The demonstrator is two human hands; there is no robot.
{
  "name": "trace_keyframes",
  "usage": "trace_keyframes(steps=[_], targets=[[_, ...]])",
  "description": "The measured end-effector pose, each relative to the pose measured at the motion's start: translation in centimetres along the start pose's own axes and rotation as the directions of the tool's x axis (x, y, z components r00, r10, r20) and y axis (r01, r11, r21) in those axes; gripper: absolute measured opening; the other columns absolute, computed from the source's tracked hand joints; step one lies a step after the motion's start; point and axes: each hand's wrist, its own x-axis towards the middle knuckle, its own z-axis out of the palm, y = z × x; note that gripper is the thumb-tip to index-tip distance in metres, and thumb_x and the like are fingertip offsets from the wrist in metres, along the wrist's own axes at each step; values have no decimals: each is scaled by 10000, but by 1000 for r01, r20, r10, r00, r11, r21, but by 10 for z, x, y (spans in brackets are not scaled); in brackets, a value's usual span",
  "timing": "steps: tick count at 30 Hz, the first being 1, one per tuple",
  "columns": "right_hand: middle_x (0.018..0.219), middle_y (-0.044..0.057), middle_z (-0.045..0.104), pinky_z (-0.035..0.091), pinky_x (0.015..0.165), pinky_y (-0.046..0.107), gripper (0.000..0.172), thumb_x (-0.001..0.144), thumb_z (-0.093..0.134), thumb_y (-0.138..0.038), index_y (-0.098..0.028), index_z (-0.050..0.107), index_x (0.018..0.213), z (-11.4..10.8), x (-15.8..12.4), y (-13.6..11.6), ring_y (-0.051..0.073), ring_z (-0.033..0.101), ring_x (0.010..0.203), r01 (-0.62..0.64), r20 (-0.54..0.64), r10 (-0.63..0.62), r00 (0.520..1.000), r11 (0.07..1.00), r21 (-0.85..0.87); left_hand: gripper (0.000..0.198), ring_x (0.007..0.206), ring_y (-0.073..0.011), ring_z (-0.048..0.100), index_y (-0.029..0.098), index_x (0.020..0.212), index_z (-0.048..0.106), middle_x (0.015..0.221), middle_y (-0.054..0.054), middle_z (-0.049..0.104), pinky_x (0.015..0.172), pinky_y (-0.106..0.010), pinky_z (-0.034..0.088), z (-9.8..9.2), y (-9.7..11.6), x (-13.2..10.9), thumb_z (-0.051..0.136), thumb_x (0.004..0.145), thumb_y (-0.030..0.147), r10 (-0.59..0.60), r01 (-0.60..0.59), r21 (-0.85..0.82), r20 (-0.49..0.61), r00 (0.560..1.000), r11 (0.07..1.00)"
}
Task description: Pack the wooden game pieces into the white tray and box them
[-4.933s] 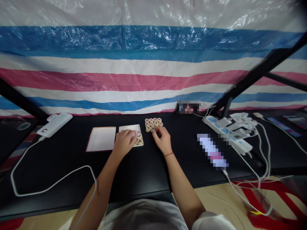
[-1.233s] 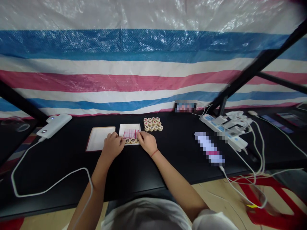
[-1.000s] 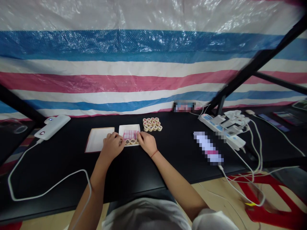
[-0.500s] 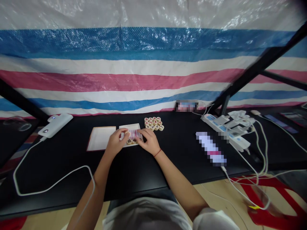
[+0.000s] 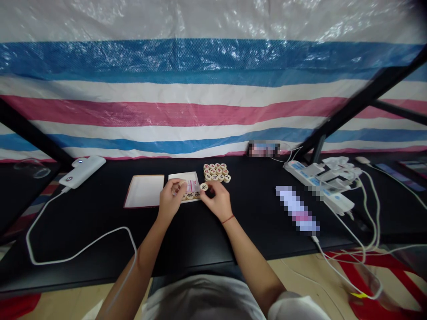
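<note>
My left hand (image 5: 171, 200) is closed at the left side of a shallow white box (image 5: 183, 175), gripping a clear plastic bag (image 5: 192, 186) with a pink stripe; its fingertips are partly hidden. Inside the box, below the bag, several round Chinese chess pieces (image 5: 190, 195) with black characters show. Between the thumb and fingers of my right hand (image 5: 218, 200) is a single xiangqi piece (image 5: 204, 187), face up, just off the box's right edge. Beyond that hand, several pieces (image 5: 216, 171) stand in tight rows on the black table, red characters behind and black ones in front.
Left of the box lies its open lid (image 5: 145, 191). A white power bank (image 5: 82, 171) with a cable is farther left. To the right are a phone (image 5: 296, 209), a loaded power strip (image 5: 318, 186) and loose cables. A striped tarp (image 5: 187, 111) hangs behind the table (image 5: 190, 249).
My right hand has come away from the bag and now holds one chess piece at the box's right edge. My left hand stays by the box. The view has shifted slightly.
</note>
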Motion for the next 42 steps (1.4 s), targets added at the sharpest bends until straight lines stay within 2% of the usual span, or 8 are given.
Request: trace_keyframes(steps=[3,7,12,17,21,28,33,42], targets=[[717,26,609,428,691,289,168,779,574,-326,-182,640,836,-1,2,15,179,569,705,-153,-29,150,988,977,-146,365,813,-145,682,199,1064,593,964,-39,675,775,-279,545,-3,-3,4,644,801,446,-20,9,-126,-90,996,992],[677,13,598,361,662,275,167,774,598,-343,-189,661,789,1,4,26,177,558,699,-251,79,289,954,915,-315,381,962,-180,673,193,1093,608,1073,-76,675,858,-302,539,-2,-7,6,680,776,392,-26,10,-151,-100,995,988],[683,2,595,413,706,290,253,818,579,-390,-176,665,921,-5,4,16,165,567,688,-194,3,196,981,973,-126,357,818,-148,673,201,1137,596,1050,-69,665,740,-275,558,1,-6,1,647,815,346,108,-109,30,19,994,994],[868,31,680,487,687,268,316,804,641,-391,-189,634,1047,2,-1,-7,143,587,686,16,120,-51,992,961,275,193,885,-161,651,222,1048,617,963,-34,668,823,-292,532,5,-3,-7,607,857,236,454,-519,306,260,852,798],[825,17,686,504,679,263,209,806,644,-335,-201,665,964,5,-1,-11,142,608,682,16,131,-58,990,955,297,165,895,-170,640,213,1057,601,937,-40,675,827,-297,518,9,-3,-9,548,901,213,529,-634,368,352,772,680],[979,71,649,518,655,286,252,830,582,-301,-189,661,1042,-11,8,25,141,569,671,-70,-43,74,996,993,98,367,1051,-255,601,206,1131,615,1082,-89,672,914,-386,436,-4,-7,2,680,820,390,417,-598,550,430,801,583],[893,51,641,495,708,308,221,784,575,-234,-187,626,993,-8,6,36,171,564,714,-68,99,74,992,996,-64,395,1079,-262,583,253,1085,647,1107,-54,673,931,-406,361,-22,-9,8,708,767,479,227,-514,633,481,847,579],[913,59,654,464,719,302,131,795,548,-227,-207,581,920,0,4,41,196,562,767,-52,141,68,988,992,-115,311,1082,-246,577,274,1086,652,1110,-26,675,936,-400,300,-27,-7,10,669,806,409,78,-470,630,546,834,618]])
